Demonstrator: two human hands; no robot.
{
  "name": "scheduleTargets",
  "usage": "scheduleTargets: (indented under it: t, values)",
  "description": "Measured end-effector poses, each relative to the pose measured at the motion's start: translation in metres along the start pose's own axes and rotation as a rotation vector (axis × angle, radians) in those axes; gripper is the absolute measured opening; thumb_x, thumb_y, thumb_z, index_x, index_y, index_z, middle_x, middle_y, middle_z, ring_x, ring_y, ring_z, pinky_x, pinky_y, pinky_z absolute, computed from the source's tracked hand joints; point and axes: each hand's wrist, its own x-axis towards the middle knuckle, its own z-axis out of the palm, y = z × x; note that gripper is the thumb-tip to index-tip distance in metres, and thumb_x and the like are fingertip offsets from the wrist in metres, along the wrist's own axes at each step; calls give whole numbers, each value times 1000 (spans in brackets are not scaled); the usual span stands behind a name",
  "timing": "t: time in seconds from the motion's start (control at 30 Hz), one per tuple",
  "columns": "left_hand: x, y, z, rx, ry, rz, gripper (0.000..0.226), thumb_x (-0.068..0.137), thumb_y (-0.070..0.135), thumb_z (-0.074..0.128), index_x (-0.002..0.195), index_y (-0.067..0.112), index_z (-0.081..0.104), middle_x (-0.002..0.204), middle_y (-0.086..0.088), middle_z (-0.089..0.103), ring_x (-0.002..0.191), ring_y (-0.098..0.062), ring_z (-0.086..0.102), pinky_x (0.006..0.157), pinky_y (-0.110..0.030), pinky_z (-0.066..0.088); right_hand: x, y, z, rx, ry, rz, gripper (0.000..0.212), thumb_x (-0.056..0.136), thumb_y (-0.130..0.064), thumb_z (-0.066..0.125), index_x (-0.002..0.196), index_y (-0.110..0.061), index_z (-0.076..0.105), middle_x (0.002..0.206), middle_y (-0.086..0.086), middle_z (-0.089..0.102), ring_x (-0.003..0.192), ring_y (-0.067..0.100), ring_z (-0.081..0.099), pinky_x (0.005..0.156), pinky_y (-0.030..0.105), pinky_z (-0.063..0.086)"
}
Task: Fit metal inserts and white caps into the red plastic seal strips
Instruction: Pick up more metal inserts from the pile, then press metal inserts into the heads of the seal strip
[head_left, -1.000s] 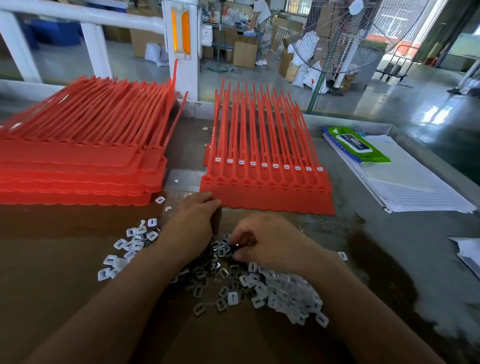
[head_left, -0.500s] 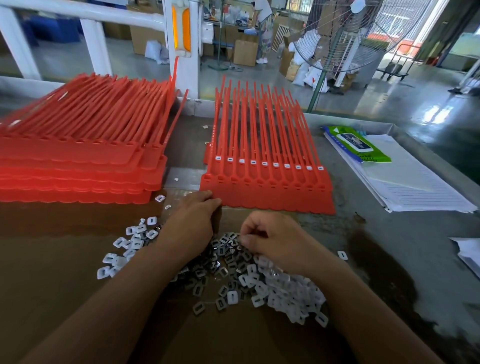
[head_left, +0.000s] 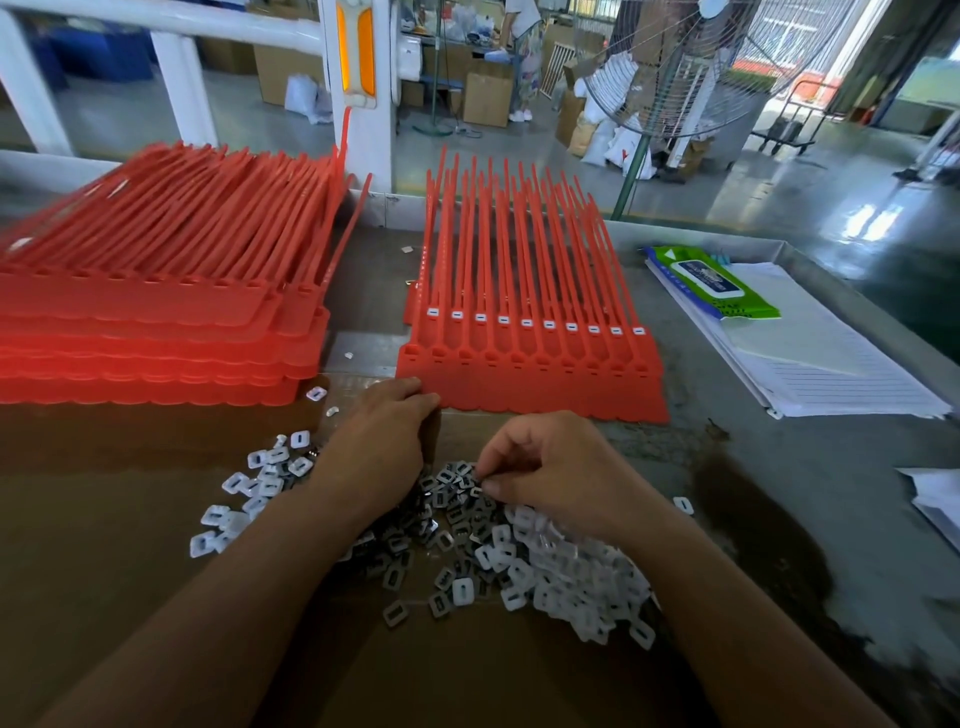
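Left grip (head_left: 379, 447): palm down with the fingers loosely bent. The fingertips touch the near left corner of the red seal strips. I cannot tell whether anything is held under the palm.
Right grip (head_left: 550, 467): clenched, with thumb and forefinger pinched together among the metal inserts. I cannot make out which single piece they have.
Metal inserts (head_left: 447, 519): a dark heap of small slotted frames lying between the two grips. It sits directly under the right grip's fingertips and runs back beside the left wrist.
White caps (head_left: 571, 571): the main heap lies beneath and behind the right grip's wrist, touching the metal inserts.
Loose caps (head_left: 249, 488): a thinner scatter just outward of the left grip, beside its wrist.
Red seal strips (head_left: 530, 374): one flat set lying just ahead of both grips, flat tags toward me and tails pointing away.
White squares (head_left: 524, 323): a row across the strips, just beyond the tags, ahead of the right grip.
Red strip stack (head_left: 156, 322): several sets piled up, ahead of the left grip and outward of it, apart from the flat set.
Cardboard sheet (head_left: 104, 519): brown, under both grips and both heaps.
Worktop (head_left: 779, 467): grey metal, showing outward of the right grip.
Paper stack (head_left: 831, 364): ruled sheets well outward and ahead of the right grip.
Green packet (head_left: 711, 280): lying on the far end of the paper stack.
Fan (head_left: 701, 67): on a stand beyond the worktop, far ahead of the right grip.
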Motion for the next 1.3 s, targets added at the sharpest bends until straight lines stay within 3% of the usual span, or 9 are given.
scheduleTargets:
  t: [0.23, 0.4, 0.67, 0.97, 1.1, 1.2, 1.3]
  values:
    - [1, 0, 0, 22, -6, 8, 46, 86, 5, 45, 130, 17, 47, 142, -4, 37, 128, -22, 34, 106, -28, 22, 1, 0, 0, 53, 46, -15, 14, 69, -15, 78, 65, -22, 67, 60, -9, 65, 54, -4, 57, 54, 11, 46]
    - [0, 0, 0, 22, -13, 2, 46, 86, 6, 44, 131, 17, 46, 143, -3, 36, 129, -21, 33, 107, -29, 23, 0, 0, 3, 16, 47, 32, 12, 68, -22, 79, 66, -24, 67, 68, 0, 69, 59, 7, 62, 61, 27, 55]
    - [0, 0, -1, 9, -13, 10, 44, 87, 5, 42, 130, 15, 47, 142, -5, 38, 129, -22, 34, 107, -30, 24, 1, -1, 7, 67, -1, 119, 14, 78, -26, 71, 70, -20, 61, 55, -8, 65, 46, 4, 58, 45, 14, 44]
    - [0, -3, 3, -5, 5, 0, 43, 87, 6, 45, 128, 16, 50, 140, -5, 40, 127, -23, 35, 106, -31, 25, 0, 0, 5, 30, 12, -8, 14, 81, -15, 68, 71, -26, 65, 68, 1, 68, 60, 4, 61, 61, 15, 51]
    - [0, -3, 3, -3, -2, -6, 44, 86, 6, 47, 128, 17, 49, 140, -4, 40, 127, -22, 35, 106, -32, 26, -1, 0, 4, 25, 3, -17, 19, 77, -9, 71, 72, -27, 65, 74, -1, 68, 69, 8, 64, 70, 26, 55]
    - [0, -3, 2, 2, -5, -6, 45, 85, 6, 48, 129, 18, 49, 140, -4, 39, 127, -22, 34, 105, -31, 25, -2, 0, 2, 57, 2, -19, 29, 75, -2, 71, 76, -30, 63, 73, -3, 67, 70, 10, 65, 70, 28, 56]
    - [1, -3, 2, 4, -21, -5, 46, 85, 6, 47, 130, 18, 47, 141, -5, 38, 128, -22, 33, 106, -32, 24, -2, -1, 2, 68, -4, -26, 24, 75, -5, 72, 74, -28, 67, 71, -2, 68, 68, 11, 65, 69, 28, 57]
